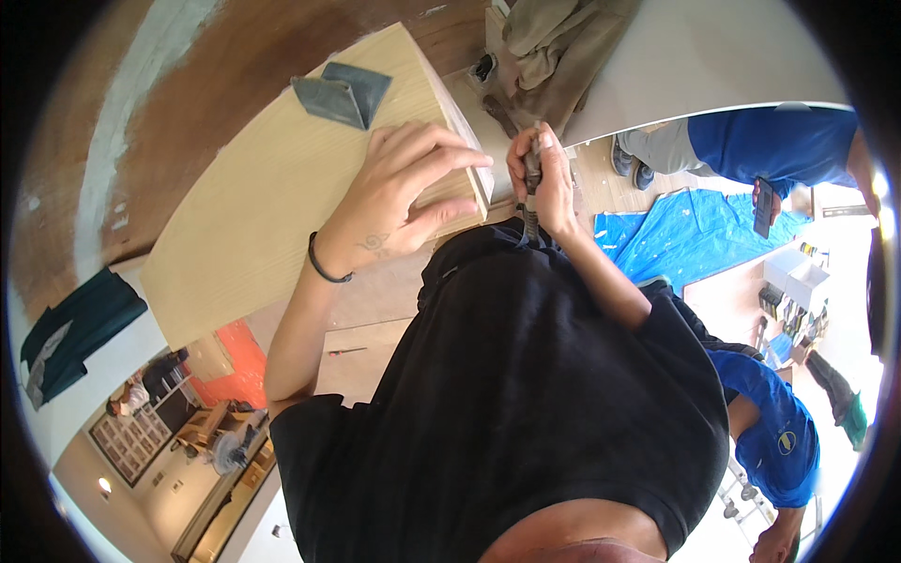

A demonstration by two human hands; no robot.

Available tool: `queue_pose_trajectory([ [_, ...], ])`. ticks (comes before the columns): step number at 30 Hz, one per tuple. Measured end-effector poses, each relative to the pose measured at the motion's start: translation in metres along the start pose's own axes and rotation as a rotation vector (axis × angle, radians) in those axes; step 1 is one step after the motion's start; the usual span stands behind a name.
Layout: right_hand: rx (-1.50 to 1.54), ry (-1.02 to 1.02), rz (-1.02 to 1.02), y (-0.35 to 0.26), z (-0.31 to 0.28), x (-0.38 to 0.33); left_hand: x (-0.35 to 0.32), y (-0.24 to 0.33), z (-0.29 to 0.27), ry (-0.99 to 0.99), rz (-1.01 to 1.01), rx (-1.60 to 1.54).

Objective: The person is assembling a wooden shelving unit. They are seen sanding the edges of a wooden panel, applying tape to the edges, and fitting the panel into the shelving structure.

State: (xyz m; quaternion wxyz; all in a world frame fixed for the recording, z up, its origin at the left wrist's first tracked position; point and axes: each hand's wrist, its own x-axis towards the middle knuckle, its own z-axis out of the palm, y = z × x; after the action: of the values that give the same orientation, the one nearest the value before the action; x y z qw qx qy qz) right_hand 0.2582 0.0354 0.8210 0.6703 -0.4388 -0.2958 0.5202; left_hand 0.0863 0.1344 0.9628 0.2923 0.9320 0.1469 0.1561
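My left hand (408,183) is at the edge of a pale wood-grain panel (253,178), fingers apart and nothing held. Around that wrist is a dark band (327,261). A folded grey sheet (345,94), resembling sandpaper, lies on the panel just beyond my left fingertips. My right hand (556,183) is closed round a slim dark tool (532,174) with a ribbed lower part, held upright close to my waist. Its exact kind is unclear, since my fingers cover part of it.
Brown cloth (554,47) is heaped beyond my right hand. On the right, one person in blue (751,145) holds a phone (763,206) near a blue tarp (666,235); another blue-shirted person (774,422) is lower right. Dark green cloth (80,328) lies far left.
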Motion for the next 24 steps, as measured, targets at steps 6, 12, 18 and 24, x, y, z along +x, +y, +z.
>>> queue_pose_trajectory([
  [6, 0.073, 0.215, 0.343, 0.007, -0.029, -0.026, 0.014, 0.003, -0.012, -0.252, 0.102, 0.031],
  [12, -0.202, 0.225, 0.095, -0.027, 0.001, -0.061, 0.036, -0.007, -0.017, -0.347, 0.236, 0.057],
  [18, -0.92, 0.022, -0.392, -0.031, 0.014, -0.092, 0.058, -0.022, -0.019, -0.516, 0.157, -0.106],
  [24, -0.853, -0.05, -0.424, -0.013, 0.027, -0.075, 0.077, -0.029, -0.016, -0.696, 0.157, -0.289],
])
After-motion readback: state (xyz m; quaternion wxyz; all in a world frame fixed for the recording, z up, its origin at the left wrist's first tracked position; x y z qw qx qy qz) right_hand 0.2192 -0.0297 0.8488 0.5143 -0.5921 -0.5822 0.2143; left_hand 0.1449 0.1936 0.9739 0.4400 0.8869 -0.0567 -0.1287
